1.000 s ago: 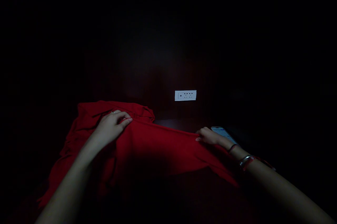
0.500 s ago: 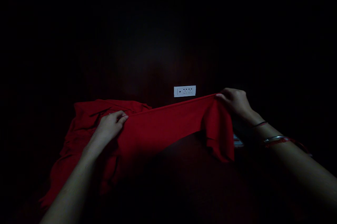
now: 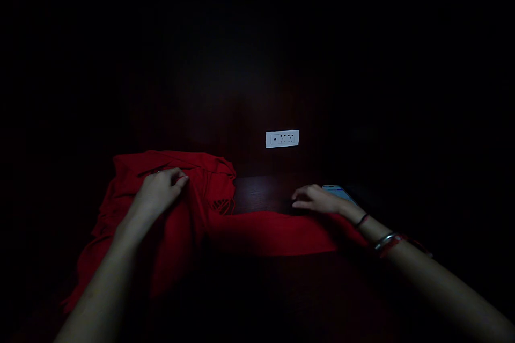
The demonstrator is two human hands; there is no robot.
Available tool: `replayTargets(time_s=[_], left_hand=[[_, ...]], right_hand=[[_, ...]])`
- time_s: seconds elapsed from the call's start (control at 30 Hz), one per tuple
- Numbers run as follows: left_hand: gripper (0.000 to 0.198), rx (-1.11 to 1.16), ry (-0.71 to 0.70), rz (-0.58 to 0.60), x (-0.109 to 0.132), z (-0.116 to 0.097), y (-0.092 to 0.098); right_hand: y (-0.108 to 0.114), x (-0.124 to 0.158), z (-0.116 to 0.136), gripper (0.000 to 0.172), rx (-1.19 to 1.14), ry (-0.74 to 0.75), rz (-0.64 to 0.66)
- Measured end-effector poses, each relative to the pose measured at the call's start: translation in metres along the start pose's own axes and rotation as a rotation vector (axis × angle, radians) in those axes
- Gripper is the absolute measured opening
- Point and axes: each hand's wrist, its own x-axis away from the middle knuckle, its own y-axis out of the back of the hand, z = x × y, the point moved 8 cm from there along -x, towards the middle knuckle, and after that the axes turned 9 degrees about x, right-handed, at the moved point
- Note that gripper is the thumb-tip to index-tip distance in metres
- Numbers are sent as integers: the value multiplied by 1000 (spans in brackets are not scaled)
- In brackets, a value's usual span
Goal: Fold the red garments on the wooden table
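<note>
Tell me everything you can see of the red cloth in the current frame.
The red cloth looks like soft woven fabric, plain in color, with fringe showing mid-view and at lower left. Its left part lies bunched in loose folds on a dark surface; a smoother strip runs to the right. The left hand seems to pinch it; the right hand is by the strip's far edge, contact unclear. Parts of it fade into shadow.

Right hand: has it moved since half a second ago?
Yes: against the white wall socket, the right hand has moved down and left in the view.
</note>
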Motion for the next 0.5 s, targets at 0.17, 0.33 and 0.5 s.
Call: replayTargets(time_s=[0.17,0.33,0.5], left_hand=[[33,9,-2,-52,0,-4,0],[33,-38,83,-93,3,8,8],[35,-21,102,-29,6,9,7]], right_hand=[[-76,-15,90,79,105,204,145],[-79,-17,111,36,333,226,-188],[-86,-10,120,16,384,344,-214]])
